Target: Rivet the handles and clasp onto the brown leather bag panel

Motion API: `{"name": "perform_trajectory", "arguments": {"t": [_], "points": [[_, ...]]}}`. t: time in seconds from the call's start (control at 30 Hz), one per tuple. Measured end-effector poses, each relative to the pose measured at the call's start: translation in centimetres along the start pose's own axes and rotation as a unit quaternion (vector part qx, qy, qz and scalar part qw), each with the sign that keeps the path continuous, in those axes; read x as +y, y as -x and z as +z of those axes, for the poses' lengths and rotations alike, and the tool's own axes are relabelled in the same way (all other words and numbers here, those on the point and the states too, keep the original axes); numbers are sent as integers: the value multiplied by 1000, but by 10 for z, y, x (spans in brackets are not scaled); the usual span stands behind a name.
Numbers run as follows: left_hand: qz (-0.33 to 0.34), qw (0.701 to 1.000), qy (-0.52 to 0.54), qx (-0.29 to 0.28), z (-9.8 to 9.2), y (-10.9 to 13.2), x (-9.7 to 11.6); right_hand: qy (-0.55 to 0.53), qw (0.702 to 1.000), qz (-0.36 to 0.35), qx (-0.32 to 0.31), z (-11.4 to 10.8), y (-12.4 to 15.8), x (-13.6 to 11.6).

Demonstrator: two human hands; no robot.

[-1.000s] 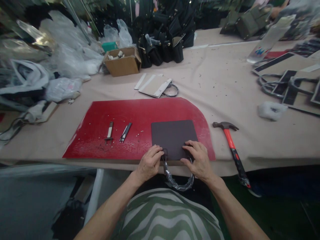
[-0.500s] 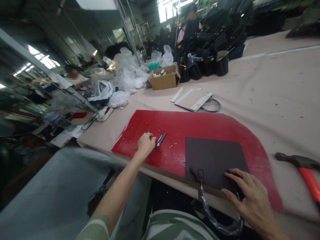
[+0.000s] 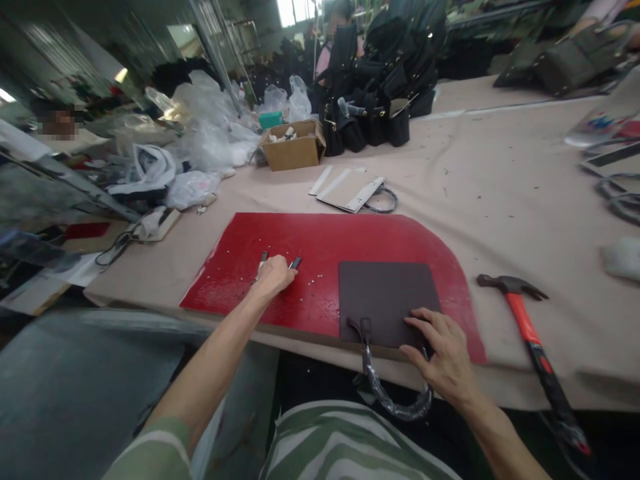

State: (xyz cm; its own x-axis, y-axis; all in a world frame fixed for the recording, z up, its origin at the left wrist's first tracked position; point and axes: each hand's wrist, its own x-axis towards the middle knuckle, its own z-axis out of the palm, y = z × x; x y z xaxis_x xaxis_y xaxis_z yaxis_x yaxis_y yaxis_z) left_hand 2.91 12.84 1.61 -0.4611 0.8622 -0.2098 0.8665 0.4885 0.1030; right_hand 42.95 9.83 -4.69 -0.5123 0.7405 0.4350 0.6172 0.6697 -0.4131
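Note:
My left hand [image 3: 275, 273] is closed over the red mat [image 3: 280, 230], its fingers on a slim dark metal tool [image 3: 296, 263] whose upper end sticks out past them. A second short metal tool [image 3: 263, 257] lies just to the left, partly hidden by the hand. My right hand [image 3: 443, 347] rests with fingers spread on the right edge of a dark brown bag panel [image 3: 387, 293]. From the panel's front edge a handle [image 3: 387, 397] in clear plastic wrap loops down over the table edge. Its right end is hidden under my right hand.
A claw hammer [image 3: 523, 320] with a red and black grip lies to the right. Pale panels [image 3: 350, 190] with a handle, a cardboard box [image 3: 295, 150], black bags [image 3: 370, 123] and clear plastic bags [image 3: 200, 127] stand behind the mat. Tiny white bits dot the mat.
My left hand has shifted right from beside the left tool onto the right one. The view has turned right, showing the whole hammer. My right hand stays on the panel.

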Motion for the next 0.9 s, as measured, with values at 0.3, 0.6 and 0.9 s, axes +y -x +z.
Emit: {"name": "perform_trajectory", "arguments": {"t": [0.3,0.6,0.9], "points": [[31,997,-66,25,6,-8,4,-23,999,36,-4,-4,1,-10],[-82,995,-45,-18,-8,-26,4,-38,998,53,-4,-7,1,-14],[-30,998,-57,-21,-4,-14,7,-45,997,61,-10,-6,2,-14]]}}
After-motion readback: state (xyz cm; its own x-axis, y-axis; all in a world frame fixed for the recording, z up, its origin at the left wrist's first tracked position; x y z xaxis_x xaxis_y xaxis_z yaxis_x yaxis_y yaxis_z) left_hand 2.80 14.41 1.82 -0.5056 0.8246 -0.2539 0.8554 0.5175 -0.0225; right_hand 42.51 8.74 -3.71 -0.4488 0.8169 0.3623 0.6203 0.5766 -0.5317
